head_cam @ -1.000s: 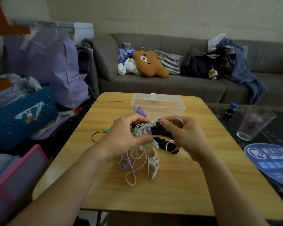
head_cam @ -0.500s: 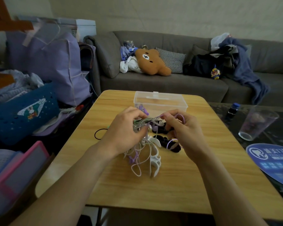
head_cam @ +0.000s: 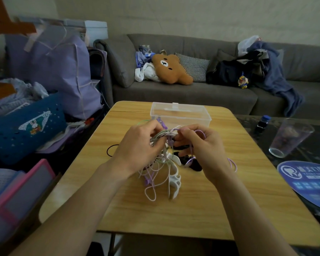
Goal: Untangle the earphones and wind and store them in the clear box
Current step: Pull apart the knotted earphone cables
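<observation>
Still on the untangling step, I'd say. Left hand (head_cam: 137, 145) grips the earphone tangle (head_cam: 161, 163) bunched under its curled fingers, right hand (head_cam: 201, 145) pinches a purple strand beside them. Clear box (head_cam: 180, 112) sits just beyond the fingertips. Next probably needs teasing one cord loose.

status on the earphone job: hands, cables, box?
Left hand grips, right hand pinches tangled white, purple and green earphone cables. Loops dangle over light wooden table. Clear plastic box behind, lid shut. Nothing stored.

Tangled earphones (head_cam: 160, 169) between both hands (above table (head_cam: 220, 200))
</observation>
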`<state>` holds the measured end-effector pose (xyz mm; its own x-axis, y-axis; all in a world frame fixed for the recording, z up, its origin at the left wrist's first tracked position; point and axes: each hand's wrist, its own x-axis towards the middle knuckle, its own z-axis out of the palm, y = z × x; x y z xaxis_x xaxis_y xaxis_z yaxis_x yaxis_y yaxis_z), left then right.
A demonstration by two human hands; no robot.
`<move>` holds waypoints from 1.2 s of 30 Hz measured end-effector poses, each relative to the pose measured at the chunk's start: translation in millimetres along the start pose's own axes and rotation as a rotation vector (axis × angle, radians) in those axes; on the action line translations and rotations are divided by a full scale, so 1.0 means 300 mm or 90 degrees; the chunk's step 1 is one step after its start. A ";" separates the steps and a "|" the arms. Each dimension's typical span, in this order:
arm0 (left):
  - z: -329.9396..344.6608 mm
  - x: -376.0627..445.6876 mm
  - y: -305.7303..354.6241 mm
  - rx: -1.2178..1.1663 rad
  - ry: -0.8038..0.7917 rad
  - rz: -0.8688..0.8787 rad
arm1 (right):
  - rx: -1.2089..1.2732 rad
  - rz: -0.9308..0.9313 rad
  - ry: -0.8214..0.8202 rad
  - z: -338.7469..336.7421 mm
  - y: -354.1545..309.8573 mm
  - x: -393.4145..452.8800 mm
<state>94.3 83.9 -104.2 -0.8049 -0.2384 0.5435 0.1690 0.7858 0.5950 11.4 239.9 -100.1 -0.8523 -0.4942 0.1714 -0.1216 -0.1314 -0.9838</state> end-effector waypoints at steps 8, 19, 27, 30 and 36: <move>-0.011 0.002 0.002 -0.207 -0.142 -0.193 | -0.105 -0.034 0.108 -0.001 0.028 0.019; -0.031 0.003 -0.005 -0.333 -0.284 -0.220 | -0.109 -0.022 0.112 0.024 0.043 0.031; -0.022 0.004 -0.032 -0.140 -0.144 -0.195 | -0.017 -0.007 0.093 0.030 0.025 0.022; -0.009 0.003 -0.034 -0.047 -0.101 -0.167 | -0.018 -0.027 0.099 0.033 0.021 0.018; -0.012 0.002 -0.041 -0.066 -0.080 -0.188 | -0.003 -0.062 0.089 0.030 0.013 0.012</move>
<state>93.7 72.1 -108.9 -0.8903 -0.3698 0.2656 -0.0301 0.6300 0.7760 12.4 229.8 -102.8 -0.8991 -0.3546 0.2568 -0.2090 -0.1677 -0.9634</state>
